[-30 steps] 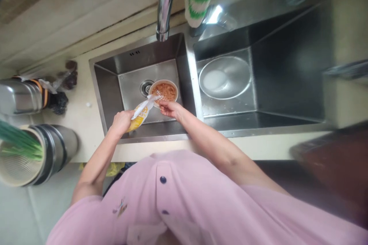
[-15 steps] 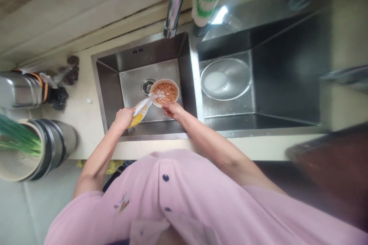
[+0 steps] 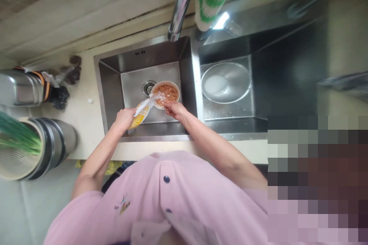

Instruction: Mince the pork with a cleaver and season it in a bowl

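My left hand (image 3: 125,118) is closed around a yellow and white plastic bag (image 3: 140,111). The bag is tilted, its white mouth over the left rim of a round white bowl (image 3: 178,89). Inside the bowl lies a reddish-brown, lumpy mass (image 3: 166,92) that looks like raw meat, with white powder on part of it. At the bowl's near right rim my right hand (image 3: 175,110) is closed, fingers curled at the edge. The bowl stands in the left basin (image 3: 132,76) of a steel sink, beside the drain (image 3: 148,87).
A faucet (image 3: 174,32) hangs above the basin's back edge, with a green-and-white cloth (image 3: 211,4) beside it. In the right basin lies a round, shiny basin-like dish (image 3: 240,93). On the left are green onions (image 3: 20,134) in a basket, a steel container (image 3: 20,88) and dark bags (image 3: 59,97).
The whole view has shifted slightly. Both hands keep about the same position, the bag still tilted at the bowl. A pixelated patch now covers the lower right corner.
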Available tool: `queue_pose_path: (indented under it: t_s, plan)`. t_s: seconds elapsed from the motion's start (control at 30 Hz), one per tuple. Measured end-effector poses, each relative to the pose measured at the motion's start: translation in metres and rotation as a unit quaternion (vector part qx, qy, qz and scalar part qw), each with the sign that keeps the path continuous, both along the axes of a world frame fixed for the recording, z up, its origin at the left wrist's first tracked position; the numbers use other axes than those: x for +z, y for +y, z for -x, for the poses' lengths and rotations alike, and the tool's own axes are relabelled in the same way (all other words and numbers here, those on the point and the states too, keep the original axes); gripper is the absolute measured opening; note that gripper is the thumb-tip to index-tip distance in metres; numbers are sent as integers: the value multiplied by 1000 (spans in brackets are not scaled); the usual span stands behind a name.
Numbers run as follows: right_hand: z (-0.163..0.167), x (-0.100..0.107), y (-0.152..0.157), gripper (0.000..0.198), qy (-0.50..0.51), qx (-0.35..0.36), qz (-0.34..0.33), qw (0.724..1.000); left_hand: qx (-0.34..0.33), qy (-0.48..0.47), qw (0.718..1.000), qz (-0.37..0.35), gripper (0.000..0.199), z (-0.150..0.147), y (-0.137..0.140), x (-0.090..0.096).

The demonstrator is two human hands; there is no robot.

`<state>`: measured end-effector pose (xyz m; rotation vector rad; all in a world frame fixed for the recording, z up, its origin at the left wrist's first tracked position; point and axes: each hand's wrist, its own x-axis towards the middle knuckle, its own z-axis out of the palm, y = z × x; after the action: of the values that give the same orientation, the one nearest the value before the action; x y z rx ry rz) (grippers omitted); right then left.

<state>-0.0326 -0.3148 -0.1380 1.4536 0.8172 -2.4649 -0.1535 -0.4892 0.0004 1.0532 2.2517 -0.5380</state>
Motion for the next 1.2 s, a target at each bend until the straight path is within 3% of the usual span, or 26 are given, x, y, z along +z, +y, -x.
queue_pose_path:
  t_s: [0.33, 0.67, 0.93, 1.2]
  plan:
    - [-4, -4, 1, 20, 12, 2, -10, 1000, 14, 2, 1000, 12, 38, -1, 3, -4]
    - [-8, 0, 3, 24, 35, 11, -13, 999, 6, 3, 999, -51, 32, -22, 3, 28]
    - [-14, 3, 4, 22, 14, 17, -22, 1000, 10, 0, 1000, -3, 33, -13, 5, 8]
    - [-15, 8, 6, 18, 13, 7, -12, 1000, 6, 6, 999, -44, 37, -11, 10, 20]
